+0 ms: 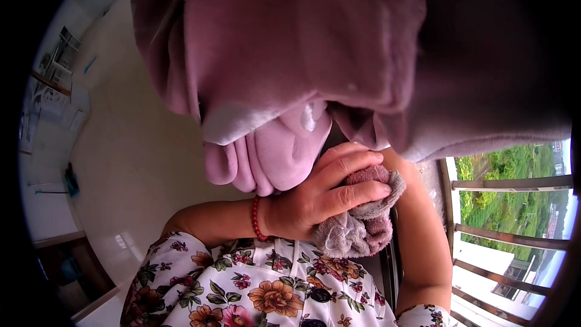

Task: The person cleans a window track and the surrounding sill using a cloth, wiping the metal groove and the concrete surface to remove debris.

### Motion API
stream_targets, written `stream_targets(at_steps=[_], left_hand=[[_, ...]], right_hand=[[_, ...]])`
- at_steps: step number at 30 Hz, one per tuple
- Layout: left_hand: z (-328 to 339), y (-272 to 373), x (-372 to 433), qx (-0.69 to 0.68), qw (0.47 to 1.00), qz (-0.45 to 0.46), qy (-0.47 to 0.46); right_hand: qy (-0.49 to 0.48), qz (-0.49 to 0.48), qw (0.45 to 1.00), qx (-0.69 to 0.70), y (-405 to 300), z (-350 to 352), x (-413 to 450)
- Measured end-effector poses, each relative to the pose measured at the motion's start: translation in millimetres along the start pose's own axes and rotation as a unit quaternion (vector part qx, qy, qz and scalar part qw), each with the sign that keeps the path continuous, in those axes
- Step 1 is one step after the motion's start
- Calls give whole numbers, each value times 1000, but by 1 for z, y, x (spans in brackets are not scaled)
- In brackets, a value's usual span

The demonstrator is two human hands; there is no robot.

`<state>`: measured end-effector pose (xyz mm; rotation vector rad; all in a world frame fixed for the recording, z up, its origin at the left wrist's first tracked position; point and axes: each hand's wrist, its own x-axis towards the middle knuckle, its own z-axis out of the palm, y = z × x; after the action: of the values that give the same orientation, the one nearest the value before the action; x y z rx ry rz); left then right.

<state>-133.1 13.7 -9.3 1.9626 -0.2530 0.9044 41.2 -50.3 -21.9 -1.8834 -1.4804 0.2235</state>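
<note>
My left hand (324,188), with a red bead bracelet (258,219) at its wrist, has its fingers closed over a bunched grey and dull-red terry rag (358,231) in front of my chest. Just above the hand hangs a large pink fabric (290,50), perhaps a curtain, in folds with a whitish fuzzy underside. Its gathered lower folds (286,159) reach down to the left wrist. My right forearm (420,231) rises on the right and passes behind the fabric, which hides my right hand.
A dark metal frame (391,272) runs beside my right arm. Beyond it stands a barred railing (513,234), with greenery and buildings outside. To the left stretches a glossy tiled floor (122,154). Along the far wall are a blue dustpan (72,181) and a brown wooden cabinet (75,272).
</note>
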Motion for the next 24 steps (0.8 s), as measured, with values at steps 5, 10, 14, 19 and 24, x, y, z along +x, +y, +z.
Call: stream_targets(at_steps=[5,10,14,19,24], left_hand=[[15,4,-9,-111,993,-44,14],[19,-9,-11,-36,998,43,-35],[31,-1,-4,-86,993,74,-41],[58,9,6,-181,972,136,-58],[63,17,2,-193,960,203,-32]], right_hand=[[22,-95,995,37,26,9,6],[39,151,987,-47,19,5,4],[276,223,885,301,27,-19,-33],[376,251,777,438,30,-87,-88],[451,208,762,415,-7,-105,-110]])
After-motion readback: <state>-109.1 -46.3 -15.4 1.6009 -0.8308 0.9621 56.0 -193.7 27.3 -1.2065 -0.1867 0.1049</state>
